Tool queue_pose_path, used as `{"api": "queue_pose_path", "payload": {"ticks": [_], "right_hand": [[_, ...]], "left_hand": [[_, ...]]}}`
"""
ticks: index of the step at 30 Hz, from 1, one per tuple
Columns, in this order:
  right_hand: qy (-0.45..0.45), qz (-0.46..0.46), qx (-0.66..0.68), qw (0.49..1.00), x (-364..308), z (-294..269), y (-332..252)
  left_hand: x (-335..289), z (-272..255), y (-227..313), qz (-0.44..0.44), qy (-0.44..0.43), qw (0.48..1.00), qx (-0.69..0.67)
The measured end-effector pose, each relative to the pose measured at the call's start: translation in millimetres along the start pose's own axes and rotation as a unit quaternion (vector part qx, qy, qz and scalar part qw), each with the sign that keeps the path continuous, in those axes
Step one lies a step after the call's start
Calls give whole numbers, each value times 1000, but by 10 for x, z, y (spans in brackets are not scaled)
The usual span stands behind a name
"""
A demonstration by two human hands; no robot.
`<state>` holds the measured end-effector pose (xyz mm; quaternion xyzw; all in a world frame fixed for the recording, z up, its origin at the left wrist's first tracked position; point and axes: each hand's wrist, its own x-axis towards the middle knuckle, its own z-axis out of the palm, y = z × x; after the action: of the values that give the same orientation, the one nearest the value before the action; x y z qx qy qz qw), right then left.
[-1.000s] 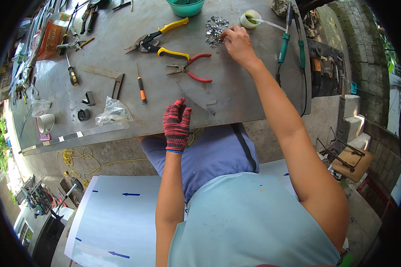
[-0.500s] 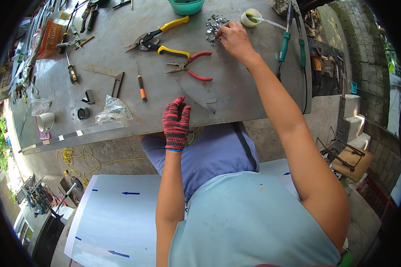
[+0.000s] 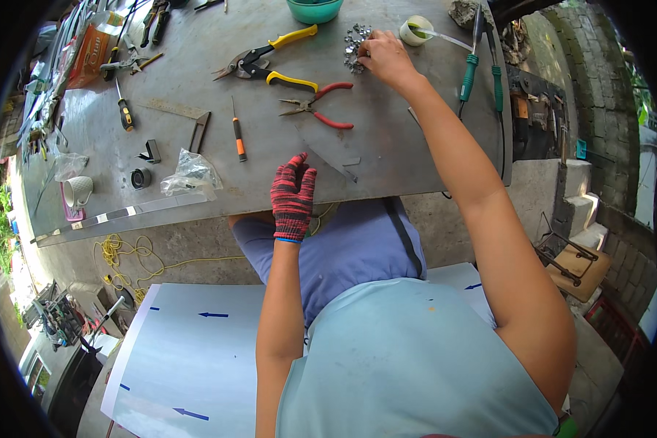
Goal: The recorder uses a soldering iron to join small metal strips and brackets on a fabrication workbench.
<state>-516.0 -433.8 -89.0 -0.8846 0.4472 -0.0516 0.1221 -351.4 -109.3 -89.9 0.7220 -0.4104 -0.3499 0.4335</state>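
My bare right hand (image 3: 388,58) reaches to the far side of the metal-topped table, its bent fingertips pressed together at the edge of a pile of small shiny metal pieces (image 3: 354,48). Whatever the fingers pinch is too small to make out. In a red-and-black knit glove, my left hand (image 3: 293,196) hovers by the near table edge, fingers loosely bent and apart, nothing visible in them. Close to it lie a thin, pointed metal strip (image 3: 330,161) and a small metal offcut (image 3: 352,160). Red-handled pliers (image 3: 315,106) lie between the two hands.
Yellow-handled snips (image 3: 259,66), an orange-and-black screwdriver (image 3: 239,139) and a try square (image 3: 199,123) lie leftward. Beside my right hand stand a white cup of green stuff (image 3: 415,31) and a green-handled soldering iron (image 3: 469,77). A teal bowl (image 3: 315,10) sits at the far edge.
The view has shifted slightly, so the table's things appear a little to the right. My right hand stays at the metal pile, and the left stays by the table edge.
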Motion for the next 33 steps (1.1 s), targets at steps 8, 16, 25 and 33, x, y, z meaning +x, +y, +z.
{"api": "queue_pose_path", "payload": {"ticks": [8,16,25,33], "right_hand": [[-4,-7,-25,1000,46,11,-10],[59,23,92,994,-165,-204,-96],[33,85,306,948,-1376,-497,-396],[-20,84,363,928,-1971,-453,-877]], "left_hand": [[-19,-21,17,-2,0,1000,-3],[-50,-66,22,-31,-2,999,-15],[22,-2,-49,-134,-9,991,2],[196,-76,120,-174,-47,983,28]]}}
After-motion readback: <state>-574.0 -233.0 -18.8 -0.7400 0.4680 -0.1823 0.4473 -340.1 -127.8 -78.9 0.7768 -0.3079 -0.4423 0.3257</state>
